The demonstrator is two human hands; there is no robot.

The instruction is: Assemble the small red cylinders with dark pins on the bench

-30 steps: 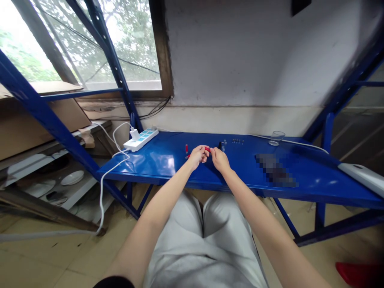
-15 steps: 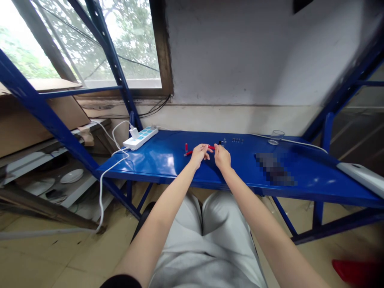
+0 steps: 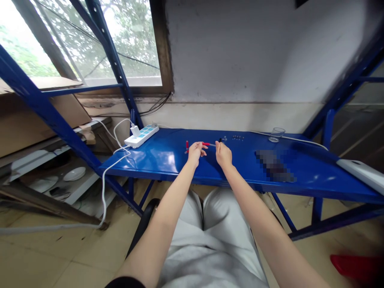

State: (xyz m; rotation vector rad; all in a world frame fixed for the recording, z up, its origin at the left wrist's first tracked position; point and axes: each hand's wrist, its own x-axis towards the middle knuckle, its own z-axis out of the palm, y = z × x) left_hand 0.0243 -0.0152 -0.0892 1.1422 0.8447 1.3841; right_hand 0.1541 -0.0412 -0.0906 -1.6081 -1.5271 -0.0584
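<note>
Over the blue metal shelf [image 3: 168,160], my left hand [image 3: 195,152] pinches the red handle of a small screwdriver [image 3: 206,144]. My right hand [image 3: 223,153] is closed around the thin metal shaft end of the same tool, close to a small dark part [image 3: 221,140]. A second red-handled piece [image 3: 187,145] stands just left of my left hand. A row of tiny screws [image 3: 237,138] lies behind my right hand.
A white power strip [image 3: 141,136] with a plugged charger and cable sits at the shelf's left rear. A clear glass [image 3: 276,134] stands at the back right, a white device [image 3: 360,171] at the far right. Blue rack posts frame both sides.
The hands have drawn apart, the left one sliding left along the screwdriver so the red handle and shaft show between them. The view has shifted slightly downward.
</note>
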